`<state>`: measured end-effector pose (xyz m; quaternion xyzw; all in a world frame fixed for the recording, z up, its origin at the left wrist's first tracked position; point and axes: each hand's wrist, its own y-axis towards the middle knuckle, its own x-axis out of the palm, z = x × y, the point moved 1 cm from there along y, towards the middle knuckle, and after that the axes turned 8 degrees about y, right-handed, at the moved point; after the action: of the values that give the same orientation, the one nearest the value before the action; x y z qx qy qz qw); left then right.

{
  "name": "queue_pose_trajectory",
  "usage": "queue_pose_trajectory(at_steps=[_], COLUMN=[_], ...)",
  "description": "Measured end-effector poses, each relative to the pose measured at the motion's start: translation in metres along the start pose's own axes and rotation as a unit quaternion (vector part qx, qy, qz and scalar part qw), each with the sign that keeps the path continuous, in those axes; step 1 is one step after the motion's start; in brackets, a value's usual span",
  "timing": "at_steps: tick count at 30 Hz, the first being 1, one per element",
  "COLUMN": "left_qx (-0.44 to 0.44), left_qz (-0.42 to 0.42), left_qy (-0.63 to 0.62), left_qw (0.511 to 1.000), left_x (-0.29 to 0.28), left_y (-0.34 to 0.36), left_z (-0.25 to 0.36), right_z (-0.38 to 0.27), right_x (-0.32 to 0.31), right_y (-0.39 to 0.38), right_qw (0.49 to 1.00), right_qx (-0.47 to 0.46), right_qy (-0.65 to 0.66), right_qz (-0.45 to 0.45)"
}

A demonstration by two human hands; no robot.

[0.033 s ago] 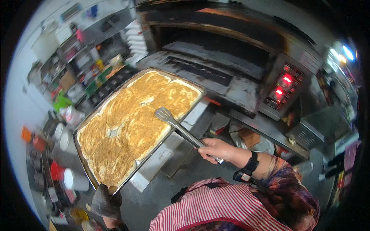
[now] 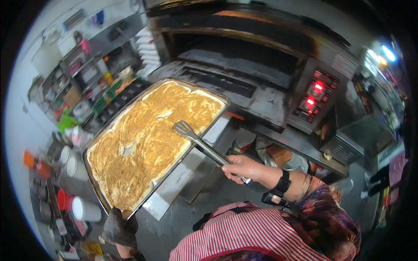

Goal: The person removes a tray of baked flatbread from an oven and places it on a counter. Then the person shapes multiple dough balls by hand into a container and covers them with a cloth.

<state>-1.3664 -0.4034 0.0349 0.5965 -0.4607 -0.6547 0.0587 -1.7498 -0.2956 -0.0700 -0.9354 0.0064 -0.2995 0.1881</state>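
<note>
A large rectangular baking tray (image 2: 90,176) is held up in front of me, its near left corner in my left hand (image 2: 119,229), which wears a dark, worn oven glove. Golden-brown topping (image 2: 143,117) is spread unevenly over pale dough in it, with a few pale gaps and a bare dough border. My right hand (image 2: 241,168) closes around metal tongs (image 2: 207,148). Their slotted end lies over the topping near the tray's right side; whether it touches is hard to tell.
Beyond the tray is a deck oven (image 2: 235,58) with a dark open mouth, and a lit red control panel (image 2: 315,95) to its right. White buckets (image 2: 86,209) and a red tub (image 2: 65,199) stand at left. A metal cabinet (image 2: 357,143) stands at right.
The oven and room have shifted slightly left in view. The tray and tongs keep nearly the same place, and both hands keep their grips.
</note>
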Motion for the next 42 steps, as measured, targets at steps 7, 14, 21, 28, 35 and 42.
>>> queue_pose_trajectory(at_steps=[7,14,21,28,35,42], left_qx=[-0.042,-0.356,-0.508,-0.228,-0.179,0.179], left_qz=[-0.057,-0.121,-0.168,-0.297,-0.272,-0.19], left_qy=[-0.212,-0.734,-0.728,-0.72,-0.856,-0.789], left_qw=[0.975,0.565,0.428,0.584,0.401,0.556], left_x=[0.008,0.031,0.047,0.107,0.209,0.33], left_y=[0.005,0.019,0.05,0.044,0.072,0.129], left_z=[-0.047,-0.075,-0.056,-0.067,-0.052,0.074], right_z=[0.007,0.031,0.076,0.202,0.353,0.41], right_x=[0.064,0.107,0.16,0.203,0.241,0.246], right_y=[-0.031,-0.011,-0.04,-0.099,-0.144,-0.166], right_qw=[0.988,0.97,0.946,0.937,0.896,0.824], right_qx=[-0.09,-0.149,-0.173,-0.168,-0.145,-0.211], right_qy=[-0.01,0.006,-0.07,-0.098,-0.057,0.072], right_qz=[0.122,0.191,0.265,0.29,0.415,0.521])
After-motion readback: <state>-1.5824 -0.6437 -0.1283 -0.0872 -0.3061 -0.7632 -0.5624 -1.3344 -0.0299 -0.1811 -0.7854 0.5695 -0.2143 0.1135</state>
